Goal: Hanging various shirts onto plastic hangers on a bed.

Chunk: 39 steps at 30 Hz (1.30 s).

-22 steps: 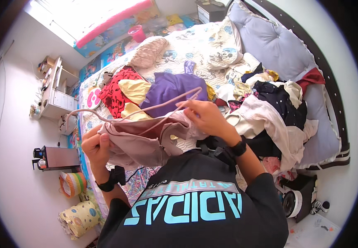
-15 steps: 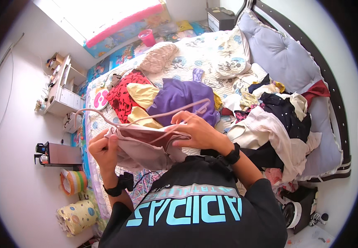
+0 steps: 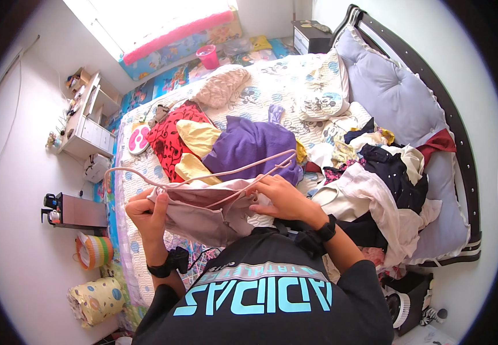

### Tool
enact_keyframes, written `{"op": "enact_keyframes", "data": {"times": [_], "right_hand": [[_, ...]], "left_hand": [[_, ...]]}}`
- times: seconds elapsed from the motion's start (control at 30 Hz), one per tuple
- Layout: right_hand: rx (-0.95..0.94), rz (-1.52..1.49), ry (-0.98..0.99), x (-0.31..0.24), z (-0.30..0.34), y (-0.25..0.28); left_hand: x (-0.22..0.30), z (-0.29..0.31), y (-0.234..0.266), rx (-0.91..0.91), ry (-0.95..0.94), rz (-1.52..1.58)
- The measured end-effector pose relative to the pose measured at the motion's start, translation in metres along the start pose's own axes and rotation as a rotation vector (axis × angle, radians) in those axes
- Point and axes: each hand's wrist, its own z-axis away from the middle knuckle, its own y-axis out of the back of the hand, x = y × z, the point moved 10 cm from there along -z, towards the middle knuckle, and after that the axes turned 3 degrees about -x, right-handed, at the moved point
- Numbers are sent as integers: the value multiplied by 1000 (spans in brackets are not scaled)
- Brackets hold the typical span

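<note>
A pale pinkish-grey garment (image 3: 206,218) hangs between my hands above the near side of the bed, its upper edge pulled apart. My left hand (image 3: 147,215) is closed on its left end, thumb on top, right by the hanger. On the other side my right hand (image 3: 283,198) pinches the edge near the opening, fingers bent. A pink clothes hanger (image 3: 220,173) lies partly in the opening; its hook curves out past my left hand and its far end sticks out beyond my right fingers. Folds hide part of the hanger.
On the bed (image 3: 272,80) lie a purple garment (image 3: 249,141), a red patterned garment (image 3: 177,135) and a heap of mixed clothes (image 3: 381,172) at the right. Grey cushions (image 3: 387,80) line the headboard. A pink bucket (image 3: 207,56) stands beyond the bed; a desk (image 3: 91,123) is at the left.
My right hand has shifted slightly right and down along the garment's edge. The hanger has tipped a little, its far end lower. The view has shifted slightly.
</note>
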Motion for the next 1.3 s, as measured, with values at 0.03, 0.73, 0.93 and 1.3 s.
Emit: {"op": "enact_keyframes", "data": {"times": [0.03, 0.73, 0.93, 1.3], "right_hand": [[-8, 17, 5, 1, -2, -4], [-3, 454, -419, 53, -23, -20], [3, 250, -623, 82, -3, 17], [327, -58, -612, 31, 5, 107]], "left_hand": [[1, 1, -2, -11, 2, 11], [13, 19, -1, 16, -15, 24], [13, 41, 33, 132, -138, -72], [-13, 37, 41, 10, -131, -164]]}}
